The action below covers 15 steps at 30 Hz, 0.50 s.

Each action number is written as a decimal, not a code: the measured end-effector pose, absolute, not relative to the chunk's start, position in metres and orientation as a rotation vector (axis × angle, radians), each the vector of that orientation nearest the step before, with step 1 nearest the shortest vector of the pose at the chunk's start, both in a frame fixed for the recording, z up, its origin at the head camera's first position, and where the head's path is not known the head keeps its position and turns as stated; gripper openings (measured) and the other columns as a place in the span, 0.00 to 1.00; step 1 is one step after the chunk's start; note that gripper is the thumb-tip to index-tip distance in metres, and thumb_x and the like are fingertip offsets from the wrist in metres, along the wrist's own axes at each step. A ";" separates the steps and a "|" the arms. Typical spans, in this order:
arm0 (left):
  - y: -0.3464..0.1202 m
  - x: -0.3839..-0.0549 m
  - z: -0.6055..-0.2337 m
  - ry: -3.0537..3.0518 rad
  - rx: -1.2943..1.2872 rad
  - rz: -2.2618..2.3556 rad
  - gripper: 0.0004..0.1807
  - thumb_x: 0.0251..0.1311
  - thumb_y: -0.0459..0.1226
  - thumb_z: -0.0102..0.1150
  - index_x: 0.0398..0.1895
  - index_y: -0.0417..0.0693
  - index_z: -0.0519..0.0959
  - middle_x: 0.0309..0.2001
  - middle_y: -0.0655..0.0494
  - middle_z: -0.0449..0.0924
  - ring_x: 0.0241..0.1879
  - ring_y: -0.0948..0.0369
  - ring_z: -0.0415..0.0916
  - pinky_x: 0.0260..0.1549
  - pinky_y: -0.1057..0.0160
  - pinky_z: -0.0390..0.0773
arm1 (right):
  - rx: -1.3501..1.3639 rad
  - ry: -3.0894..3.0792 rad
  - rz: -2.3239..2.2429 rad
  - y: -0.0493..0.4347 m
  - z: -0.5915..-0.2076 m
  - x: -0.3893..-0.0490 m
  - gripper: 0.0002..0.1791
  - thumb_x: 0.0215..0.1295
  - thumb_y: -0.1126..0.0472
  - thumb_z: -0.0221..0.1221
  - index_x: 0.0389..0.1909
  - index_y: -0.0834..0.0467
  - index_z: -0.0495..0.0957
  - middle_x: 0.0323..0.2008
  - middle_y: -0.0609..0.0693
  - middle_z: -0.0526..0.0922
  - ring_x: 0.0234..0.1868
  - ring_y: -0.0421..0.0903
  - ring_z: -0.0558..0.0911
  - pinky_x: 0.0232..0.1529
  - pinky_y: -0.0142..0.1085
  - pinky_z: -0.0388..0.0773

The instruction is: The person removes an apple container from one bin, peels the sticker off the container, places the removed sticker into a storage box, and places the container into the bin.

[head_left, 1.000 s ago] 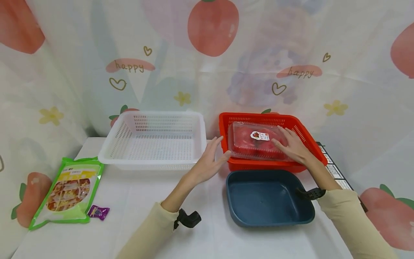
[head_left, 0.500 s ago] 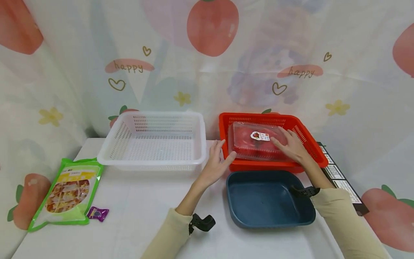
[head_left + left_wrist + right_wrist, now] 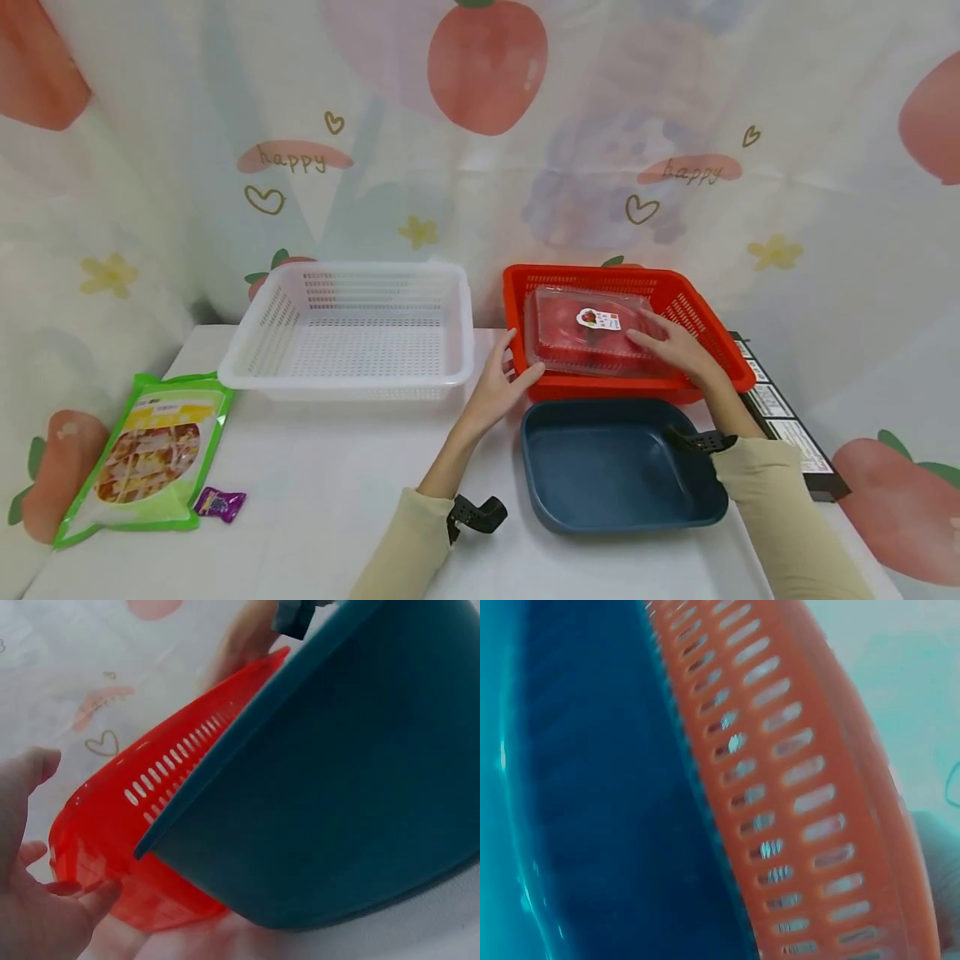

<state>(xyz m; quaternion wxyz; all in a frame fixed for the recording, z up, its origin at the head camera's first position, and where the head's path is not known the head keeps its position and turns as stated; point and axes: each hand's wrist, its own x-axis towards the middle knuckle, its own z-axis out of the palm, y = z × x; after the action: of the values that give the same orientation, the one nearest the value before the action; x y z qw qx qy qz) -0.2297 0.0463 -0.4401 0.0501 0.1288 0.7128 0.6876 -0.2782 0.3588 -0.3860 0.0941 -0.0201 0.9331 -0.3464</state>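
Note:
A clear plastic box of red fruit (image 3: 558, 333) with a white label lies tilted inside the red slotted basket (image 3: 600, 385). My right hand (image 3: 678, 348) rests at the box's right end, thumb on the lid and fingers extended beside it. At the basket's left wall is my left hand (image 3: 491, 392), its fingers loosely bent against the outside and the thumb apart near the front corner. The left wrist view shows these fingers (image 3: 97, 900) at the basket's end wall, not wrapped round the rim. A dark blue basin (image 3: 618, 467) stands in front of the basket.
A white slotted basket (image 3: 345, 383) stands left of the red one. Farther left lie a green-edged food bag (image 3: 150, 458) and a small purple wrapped candy (image 3: 220, 504). A black-edged box with white labels (image 3: 795, 433) lies along the right side. Printed cloth hangs behind.
My left hand has moved right and slightly down to the red basket's left wall. The right hand stays at the fruit box, which has not moved in the basket.

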 end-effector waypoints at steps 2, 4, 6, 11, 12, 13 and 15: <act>0.046 -0.230 -0.442 2.149 0.376 2.113 0.45 0.58 0.48 0.63 0.76 0.58 0.51 0.72 0.55 0.58 0.66 0.51 0.64 0.54 0.51 0.79 | -0.058 2.753 -1.033 0.357 -0.387 -0.279 0.50 0.65 0.38 0.55 0.78 0.51 0.38 0.72 0.70 0.53 0.64 0.68 0.64 0.57 0.58 0.74; 0.045 -0.230 -0.444 2.141 0.366 2.124 0.45 0.58 0.46 0.64 0.76 0.57 0.52 0.72 0.56 0.58 0.66 0.51 0.64 0.55 0.52 0.79 | -0.058 2.745 -1.037 0.355 -0.387 -0.279 0.50 0.65 0.38 0.54 0.78 0.50 0.37 0.72 0.71 0.52 0.64 0.68 0.63 0.58 0.59 0.73; 0.046 -0.230 -0.446 2.133 0.363 2.130 0.45 0.57 0.45 0.65 0.76 0.57 0.52 0.72 0.57 0.59 0.66 0.52 0.64 0.56 0.52 0.78 | -0.042 2.742 -1.036 0.355 -0.388 -0.280 0.50 0.65 0.38 0.54 0.78 0.49 0.37 0.73 0.71 0.51 0.64 0.68 0.62 0.58 0.59 0.73; 0.049 -0.231 -0.449 2.117 0.345 2.139 0.46 0.57 0.45 0.66 0.76 0.62 0.51 0.72 0.60 0.58 0.67 0.53 0.64 0.57 0.53 0.77 | -0.014 2.726 -1.074 0.358 -0.388 -0.280 0.49 0.65 0.38 0.54 0.77 0.48 0.37 0.73 0.71 0.51 0.65 0.68 0.61 0.59 0.58 0.73; 0.049 -0.231 -0.449 2.113 0.341 2.140 0.46 0.57 0.45 0.66 0.76 0.63 0.51 0.72 0.60 0.58 0.67 0.53 0.64 0.57 0.53 0.77 | -0.012 2.724 -1.081 0.359 -0.388 -0.280 0.48 0.66 0.38 0.54 0.77 0.48 0.38 0.72 0.71 0.51 0.65 0.68 0.61 0.59 0.58 0.73; 0.050 -0.231 -0.449 2.113 0.336 2.141 0.46 0.57 0.46 0.66 0.76 0.63 0.51 0.72 0.61 0.58 0.67 0.53 0.64 0.58 0.53 0.77 | -0.014 2.722 -1.091 0.360 -0.388 -0.280 0.48 0.66 0.39 0.53 0.77 0.48 0.38 0.72 0.71 0.51 0.65 0.68 0.61 0.59 0.57 0.74; 0.051 -0.231 -0.450 2.107 0.330 2.146 0.47 0.57 0.46 0.65 0.76 0.63 0.50 0.73 0.61 0.58 0.67 0.53 0.63 0.58 0.53 0.76 | -0.012 2.712 -1.115 0.361 -0.388 -0.280 0.48 0.66 0.39 0.54 0.77 0.48 0.39 0.72 0.71 0.52 0.64 0.67 0.62 0.58 0.56 0.75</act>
<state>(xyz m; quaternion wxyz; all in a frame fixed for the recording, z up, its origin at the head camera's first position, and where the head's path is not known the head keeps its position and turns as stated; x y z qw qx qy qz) -0.2309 0.0508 -0.4496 0.0580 0.1088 0.6953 0.7081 -0.2801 0.3605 -0.3884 0.1047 -0.0041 0.9198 -0.3782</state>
